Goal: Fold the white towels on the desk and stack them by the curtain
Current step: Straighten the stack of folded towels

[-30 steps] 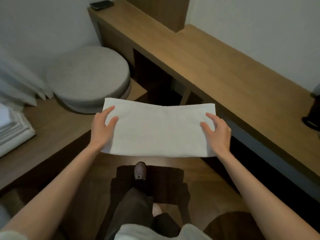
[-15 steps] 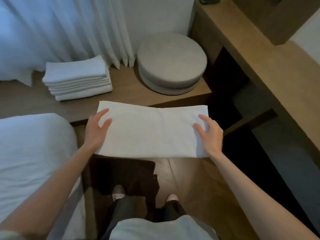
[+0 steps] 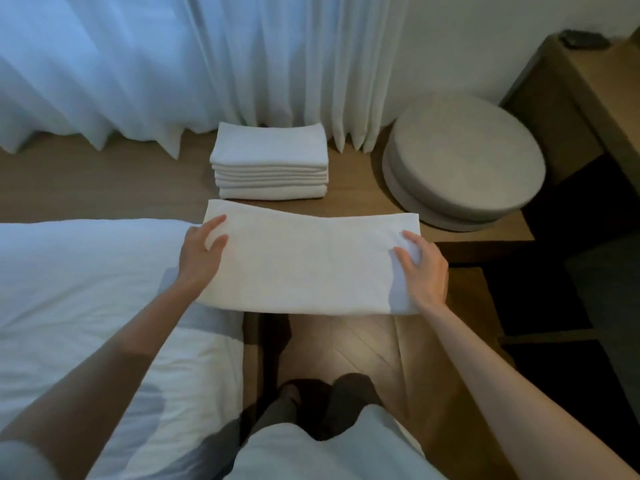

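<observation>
Trouble would start with the folded towel, a long flat band hanging in the air just in front of the stack, held by its two short ends: the left hand pinches one end and the right hand the other, thumb and forefinger showing on top, the other fingers presumably under the cloth, though the view hides them. The stack sits against the curtain on a wooden ledge, and the towel looks clearly wider than it. Laid down as it is, its ends would overhang and droop, dragging the top layers askew; another fold seems needed first. Unsupported at its middle, it could sag and its layers slide apart. Right of the stack a round cushion stands near, where a swinging end might catch; left of it, nearer the person, lies the bed.
</observation>
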Action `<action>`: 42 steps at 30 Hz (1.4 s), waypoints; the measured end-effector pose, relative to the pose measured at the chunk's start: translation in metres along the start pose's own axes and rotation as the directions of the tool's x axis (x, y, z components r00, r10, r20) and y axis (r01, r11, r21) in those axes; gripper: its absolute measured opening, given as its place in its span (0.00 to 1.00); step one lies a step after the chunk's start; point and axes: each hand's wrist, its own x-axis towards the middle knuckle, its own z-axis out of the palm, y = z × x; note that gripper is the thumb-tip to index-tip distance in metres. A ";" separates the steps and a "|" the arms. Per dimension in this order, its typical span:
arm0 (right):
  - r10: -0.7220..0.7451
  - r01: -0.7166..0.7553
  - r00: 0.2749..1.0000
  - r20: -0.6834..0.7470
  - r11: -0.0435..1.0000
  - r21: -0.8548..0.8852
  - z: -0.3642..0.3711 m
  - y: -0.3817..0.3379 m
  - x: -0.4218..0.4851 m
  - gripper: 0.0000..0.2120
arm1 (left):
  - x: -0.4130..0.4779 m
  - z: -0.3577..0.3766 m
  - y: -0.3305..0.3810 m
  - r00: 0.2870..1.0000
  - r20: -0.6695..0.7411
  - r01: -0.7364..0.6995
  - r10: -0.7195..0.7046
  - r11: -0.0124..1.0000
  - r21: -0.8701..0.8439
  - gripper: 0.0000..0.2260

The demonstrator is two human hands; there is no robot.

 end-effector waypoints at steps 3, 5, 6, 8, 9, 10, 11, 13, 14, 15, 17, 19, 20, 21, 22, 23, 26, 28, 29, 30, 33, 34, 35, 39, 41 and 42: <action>-0.031 0.031 0.999 0.023 1.000 -0.005 0.024 -0.024 0.029 0.17 | 0.033 -0.013 -0.007 0.999 -0.023 0.027 -0.027 1.000 -0.006 0.18; -0.056 0.056 0.998 0.036 0.998 -0.022 0.041 -0.035 0.051 0.17 | 0.058 -0.017 -0.010 0.998 -0.031 0.055 -0.055 0.998 -0.017 0.18; -0.065 0.066 0.997 0.044 0.998 -0.023 0.049 -0.040 0.063 0.17 | 0.071 -0.019 -0.011 0.997 -0.034 0.068 -0.069 0.997 -0.022 0.17; -0.077 0.078 0.995 0.067 0.997 -0.013 0.065 -0.048 0.088 0.17 | 0.098 -0.018 -0.012 0.995 -0.043 0.085 -0.086 0.996 -0.030 0.17; -0.080 0.081 0.994 0.080 0.997 -0.003 0.074 -0.052 0.102 0.17 | 0.112 -0.017 -0.012 0.994 -0.049 0.091 -0.092 0.995 -0.033 0.17; -0.082 0.081 0.992 0.093 0.997 0.009 0.082 -0.056 0.117 0.17 | 0.127 -0.015 -0.011 0.993 -0.057 0.098 -0.100 0.995 -0.037 0.17; -0.084 0.082 0.991 0.107 0.996 0.023 0.090 -0.059 0.132 0.17 | 0.143 -0.012 -0.010 0.992 -0.064 0.108 -0.110 0.993 -0.042 0.17; -0.088 0.083 0.986 0.138 0.996 0.046 0.106 -0.066 0.166 0.17 | 0.177 -0.005 -0.008 0.985 -0.082 0.145 -0.149 0.988 -0.051 0.16; -0.085 0.078 0.984 0.156 0.996 0.049 0.113 -0.069 0.184 0.17 | 0.194 -0.002 -0.007 0.981 -0.094 0.166 -0.171 0.984 -0.057 0.16; -0.081 0.074 0.981 0.176 0.996 0.046 0.120 -0.074 0.202 0.18 | 0.211 0.003 -0.005 0.976 -0.105 0.183 -0.189 0.981 -0.067 0.16; -0.065 0.059 0.974 0.217 0.998 0.036 0.131 -0.084 0.235 0.18 | 0.244 0.011 0.000 0.965 -0.118 0.226 -0.235 0.970 -0.086 0.17; -0.058 0.049 0.966 0.253 0.998 0.040 0.143 -0.095 0.267 0.18 | 0.276 0.017 0.003 0.955 -0.131 0.256 -0.266 0.963 -0.086 0.20; -0.057 0.047 0.962 0.268 0.998 0.043 0.149 -0.101 0.282 0.18 | 0.291 0.019 0.004 0.954 -0.129 0.261 -0.270 0.962 -0.087 0.22; -0.055 0.044 0.958 0.282 0.998 0.044 0.155 -0.106 0.296 0.18 | 0.306 0.020 0.005 0.953 -0.117 0.270 -0.278 0.960 -0.081 0.23; -0.050 0.040 0.954 0.294 0.998 0.042 0.162 -0.111 0.310 0.18 | 0.320 0.020 0.006 0.951 -0.110 0.283 -0.289 0.957 -0.071 0.24; -0.044 0.034 0.951 0.306 0.999 0.037 0.169 -0.115 0.324 0.18 | 0.335 0.021 0.007 0.948 -0.119 0.289 -0.295 0.955 -0.064 0.24; -0.029 0.027 0.941 0.337 1.000 0.008 0.194 -0.123 0.360 0.19 | 0.376 0.024 0.003 0.940 -0.190 0.280 -0.284 0.959 -0.048 0.22; -0.036 0.046 0.942 0.335 0.999 -0.020 0.214 -0.124 0.381 0.19 | 0.403 0.025 -0.001 0.938 -0.214 0.275 -0.274 0.961 -0.026 0.20; -0.037 0.047 0.945 0.325 0.999 -0.022 0.225 -0.124 0.390 0.18 | 0.417 0.026 -0.004 0.939 -0.214 0.269 -0.268 0.963 -0.025 0.19; -0.035 0.043 0.949 0.314 0.999 -0.019 0.237 -0.124 0.399 0.18 | 0.430 0.027 -0.007 0.942 -0.214 0.260 -0.260 0.965 -0.030 0.19; -0.002 0.000 0.957 0.289 1.000 0.006 0.274 -0.119 0.423 0.18 | 0.469 0.034 -0.019 0.943 -0.216 0.253 -0.255 0.967 -0.037 0.17; 0.008 -0.012 0.960 0.278 1.000 0.015 0.285 -0.117 0.430 0.18 | 0.482 0.037 -0.023 0.942 -0.217 0.255 -0.257 0.966 -0.034 0.17; 0.018 -0.025 0.964 0.265 0.999 0.025 0.296 -0.114 0.437 0.17 | 0.495 0.041 -0.027 0.942 -0.214 0.255 -0.257 0.966 -0.035 0.17; 0.050 -0.063 0.977 0.206 0.996 0.056 0.332 -0.099 0.463 0.16 | 0.543 0.058 -0.049 0.957 -0.193 0.210 -0.215 0.977 -0.047 0.16; 0.064 -0.079 0.979 0.194 0.995 0.068 0.348 -0.089 0.474 0.16 | 0.563 0.069 -0.065 0.965 -0.179 0.187 -0.189 0.982 -0.032 0.16; 0.078 -0.093 0.979 0.191 0.993 0.074 0.355 -0.083 0.476 0.16 | 0.569 0.075 -0.073 0.968 -0.176 0.176 -0.177 0.984 -0.017 0.16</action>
